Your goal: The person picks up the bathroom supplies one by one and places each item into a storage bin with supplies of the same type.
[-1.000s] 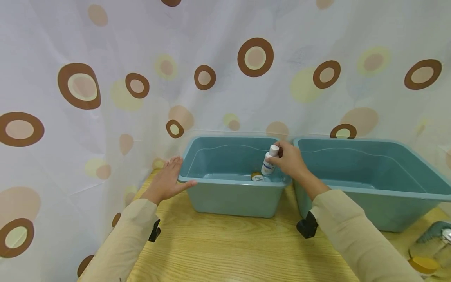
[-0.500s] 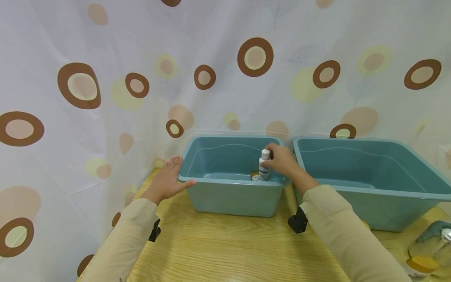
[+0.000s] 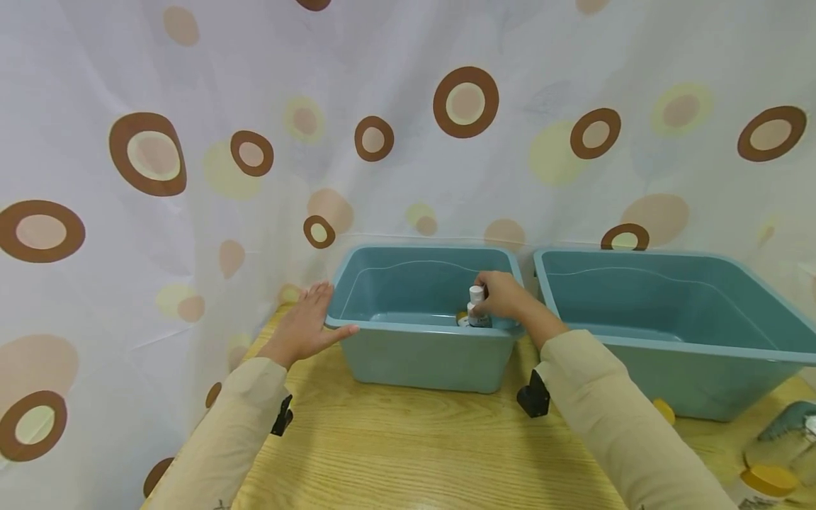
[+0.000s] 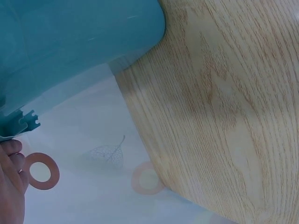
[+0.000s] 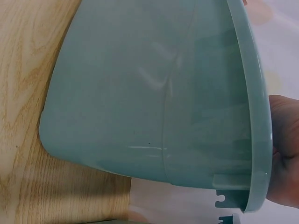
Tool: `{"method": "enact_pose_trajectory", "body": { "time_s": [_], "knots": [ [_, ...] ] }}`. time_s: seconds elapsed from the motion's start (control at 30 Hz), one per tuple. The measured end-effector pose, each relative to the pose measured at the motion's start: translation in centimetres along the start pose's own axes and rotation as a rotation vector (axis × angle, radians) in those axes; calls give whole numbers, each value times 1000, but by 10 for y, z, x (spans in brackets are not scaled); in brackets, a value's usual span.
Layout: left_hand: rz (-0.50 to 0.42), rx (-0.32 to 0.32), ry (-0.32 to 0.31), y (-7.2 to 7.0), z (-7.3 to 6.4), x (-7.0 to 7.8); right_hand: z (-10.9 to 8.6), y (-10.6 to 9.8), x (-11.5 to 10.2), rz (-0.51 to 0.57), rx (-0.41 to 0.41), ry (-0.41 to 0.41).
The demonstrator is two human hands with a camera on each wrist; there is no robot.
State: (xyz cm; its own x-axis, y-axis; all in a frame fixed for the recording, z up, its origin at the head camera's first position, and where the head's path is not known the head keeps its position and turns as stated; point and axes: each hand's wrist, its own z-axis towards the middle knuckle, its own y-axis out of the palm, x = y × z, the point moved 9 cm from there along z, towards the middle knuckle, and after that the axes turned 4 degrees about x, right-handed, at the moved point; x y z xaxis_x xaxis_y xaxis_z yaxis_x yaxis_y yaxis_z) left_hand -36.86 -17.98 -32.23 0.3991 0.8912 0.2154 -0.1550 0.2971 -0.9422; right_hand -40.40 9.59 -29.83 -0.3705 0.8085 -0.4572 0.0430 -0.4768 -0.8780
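Observation:
My right hand (image 3: 503, 295) reaches over the right end of the left teal tub (image 3: 421, 358) and grips a small white bottle (image 3: 477, 312) near its cap. The bottle stands upright, low inside the tub, its base partly behind the front rim. Right beside it is a yellow-capped container (image 3: 462, 320), mostly hidden. My left hand (image 3: 304, 324) rests on the tub's left rim, fingers straight and thumb spread along the front. In the right wrist view, the tub wall (image 5: 140, 93) covers the bottle, and only part of my right hand (image 5: 285, 149) shows.
A second teal tub (image 3: 637, 365) stands close on the right. Near the front right are a clear jar (image 3: 774, 443), an orange-lidded container (image 3: 769, 482) and a yellow lid (image 3: 664, 411) partly behind my sleeve. A patterned curtain (image 3: 408, 85) hangs behind the wooden table (image 3: 408, 439).
My right hand has moved left and down with the white bottle, which has gone from tilted to upright and deeper in the tub. My left hand has stayed on the rim.

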Motion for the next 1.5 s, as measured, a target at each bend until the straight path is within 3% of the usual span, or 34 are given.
{"method": "enact_pose_trajectory", "body": {
  "time_s": [0.47, 1.1, 1.23, 1.5],
  "knots": [
    [2, 0, 0, -1, 0, 1, 2, 16, -8, -71, -100, -78],
    [-5, 5, 1, 1, 1, -1, 0, 23, -12, -140, -167, -78],
    [-10, 2, 0, 1, 1, 0, 2, 18, -14, -91, -132, -73],
    [-11, 2, -3, 1, 1, -1, -3, -3, -20, 10, 40, -127]
  ]
}}
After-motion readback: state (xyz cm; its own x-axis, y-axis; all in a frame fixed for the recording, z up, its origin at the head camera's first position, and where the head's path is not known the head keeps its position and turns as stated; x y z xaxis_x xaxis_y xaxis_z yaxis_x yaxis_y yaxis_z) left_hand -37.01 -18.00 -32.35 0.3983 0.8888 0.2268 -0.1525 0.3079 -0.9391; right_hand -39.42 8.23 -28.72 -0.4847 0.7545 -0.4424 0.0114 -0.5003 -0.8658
